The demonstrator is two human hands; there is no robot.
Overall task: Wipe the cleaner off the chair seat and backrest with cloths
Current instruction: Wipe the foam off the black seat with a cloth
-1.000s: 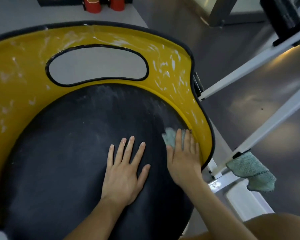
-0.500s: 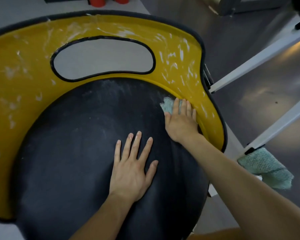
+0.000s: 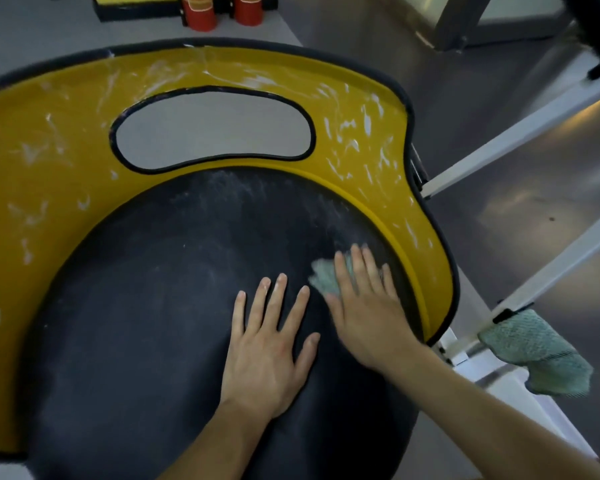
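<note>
Left hand (image 3: pixel 267 344): flat on the black seat (image 3: pixel 153 341), fingers straight and spread, holding nothing.
Right hand (image 3: pixel 368 306): fingers straight, pressing a green cloth (image 3: pixel 323 277) onto the seat near its right edge; blurred.
Backrest (image 3: pixel 49 140): yellow, streaked with white cleaner (image 3: pixel 354 126).
Second cloth (image 3: pixel 537 355): hangs from a white frame (image 3: pixel 534 271), right of the chair.

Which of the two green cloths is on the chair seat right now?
The cloth under the right hand, pressed flat on the black seat. The other cloth hangs from the white frame, untouched.
</note>
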